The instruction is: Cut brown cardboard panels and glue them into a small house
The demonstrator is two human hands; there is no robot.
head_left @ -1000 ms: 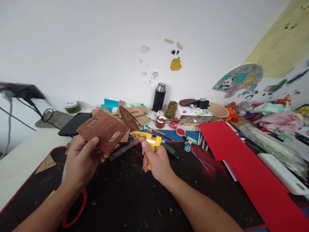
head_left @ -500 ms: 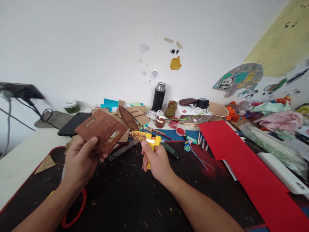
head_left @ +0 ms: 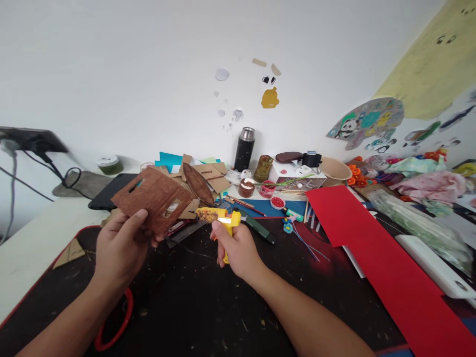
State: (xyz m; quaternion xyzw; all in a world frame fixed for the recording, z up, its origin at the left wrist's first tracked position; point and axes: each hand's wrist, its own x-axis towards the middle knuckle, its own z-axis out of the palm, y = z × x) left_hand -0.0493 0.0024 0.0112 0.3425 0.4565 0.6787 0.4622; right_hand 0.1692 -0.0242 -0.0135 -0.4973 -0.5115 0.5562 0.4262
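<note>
My left hand (head_left: 121, 250) is closed on a brown-painted cardboard panel (head_left: 154, 198) with cut-out slots, held up over the black mat (head_left: 193, 302). My right hand (head_left: 236, 248) grips a yellow hot glue gun (head_left: 219, 218), whose stained nozzle points left at the panel's lower right edge, a short gap away. Behind the panel lies a pile of plain cardboard pieces (head_left: 208, 178) and a brown leaf-shaped piece (head_left: 197, 181).
A large red paper sheet (head_left: 375, 258) covers the right side. At the back stand a black flask (head_left: 244, 148), small paint pots (head_left: 247, 188), a bowl (head_left: 334, 171) and craft clutter. A red ring (head_left: 122, 322) lies under my left forearm. Cables and a socket (head_left: 33, 141) are at the left.
Both hands shifted slightly left. The glue gun's nozzle dropped a little and moved closer to the panel's lower edge; the panel tilted a bit.
</note>
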